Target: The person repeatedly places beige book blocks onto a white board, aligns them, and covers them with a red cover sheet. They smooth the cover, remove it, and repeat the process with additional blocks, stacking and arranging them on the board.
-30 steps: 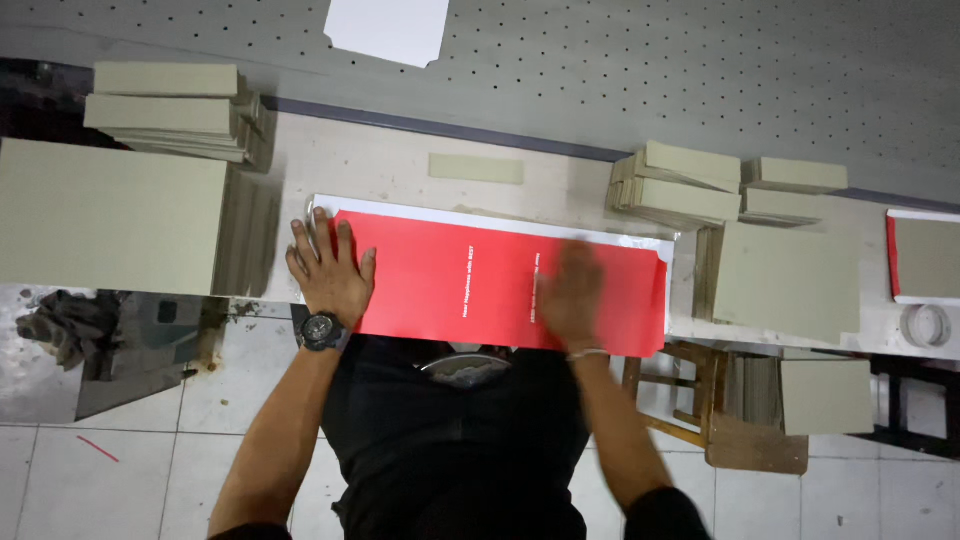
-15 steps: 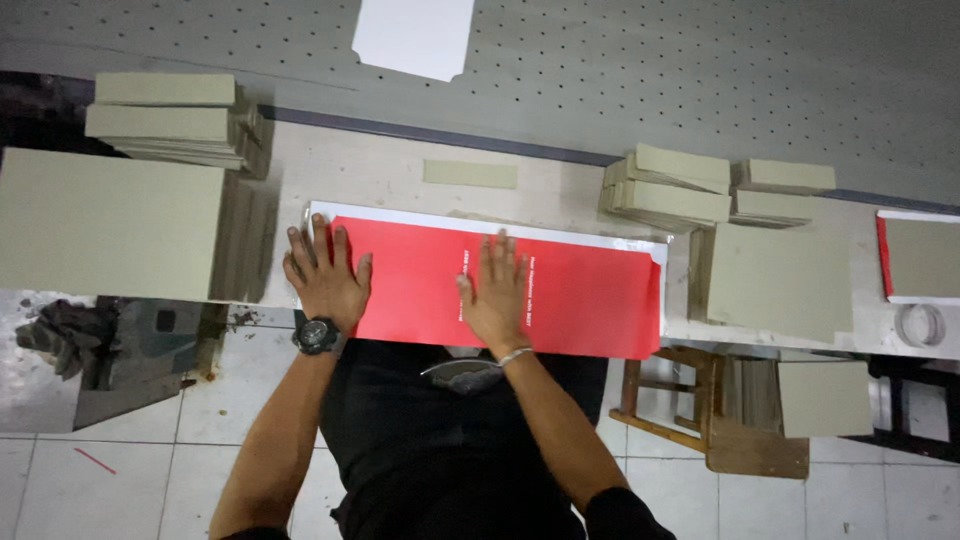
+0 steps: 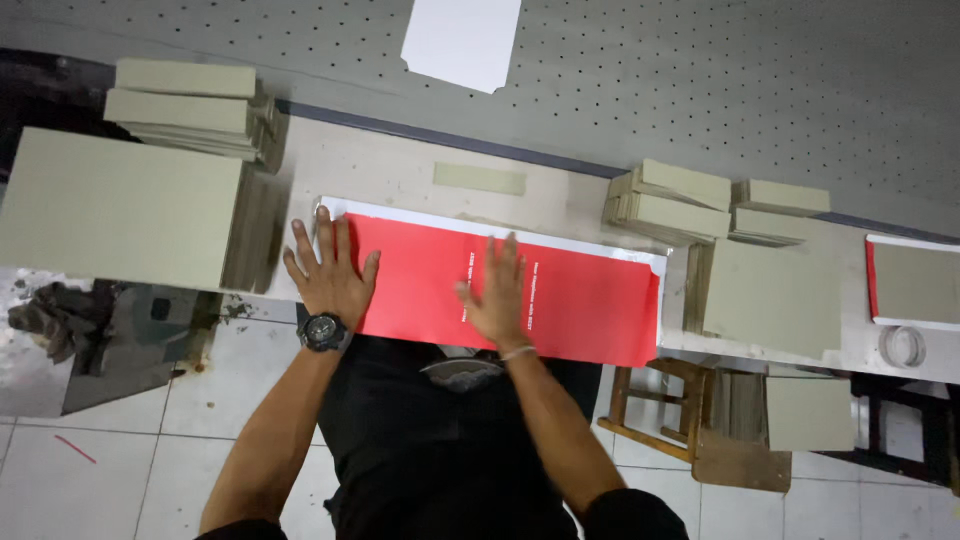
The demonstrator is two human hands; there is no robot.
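A long red cover sheet [image 3: 500,285] with a white margin along its far edge is laid flat across the near part of the workbench [image 3: 400,170], its near edge overhanging the bench toward the person. The left hand [image 3: 328,272] is spread flat, fingers splayed, on the left end of the sheet; nothing is grasped, the sheet being only pressed down. The right hand [image 3: 497,293] is likewise laid open and flat near the middle of the sheet, slightly blurred. The step in hand is judged to be the smoothing and pressing of the sheet against the bench (whether a board lies beneath it cannot be told). A further move would seem to call for even pressure carried toward the right end, with the left end kept pinned so that the sheet is not skewed. A large stack of grey boards [image 3: 120,205] stands to the left, with smaller board stacks [image 3: 185,105] beyond it; a thin grey strip [image 3: 479,179] lies just beyond the sheet, more grey board stacks [image 3: 668,200] are set to the right, and a white sheet [image 3: 462,40] rests on the perforated table [image 3: 750,90] at the far side.
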